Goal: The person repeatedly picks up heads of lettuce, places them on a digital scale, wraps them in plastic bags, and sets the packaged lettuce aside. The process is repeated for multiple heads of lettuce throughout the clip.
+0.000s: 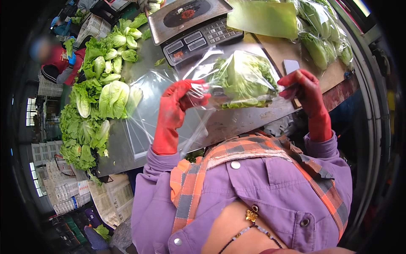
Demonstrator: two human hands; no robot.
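Note:
Both my hands wear red rubber gloves. My left hand (pixel 177 111) grips the gathered left end of a clear plastic bag, while my right hand (pixel 306 93) pinches its right end. Inside the bag, between my hands, lies a head of leafy green lettuce (pixel 245 74). Flat clear plastic bags (pixel 149 117) lie on the metal table below and left of my left hand. Loose lettuce heads (pixel 114 98) are heaped along the table's left side. Just beyond the bagged lettuce stands a digital weighing scale (pixel 190 20), with some residue on its tray.
Bagged lettuces (pixel 320 41) are piled at the back right, near a green sheet (pixel 263 19) and a phone-like device (pixel 291 66). A co-worker (pixel 63 65) in blue gloves holds lettuce at the far left. Newspaper-lined crates (pixel 65 185) stand beyond the table's left edge.

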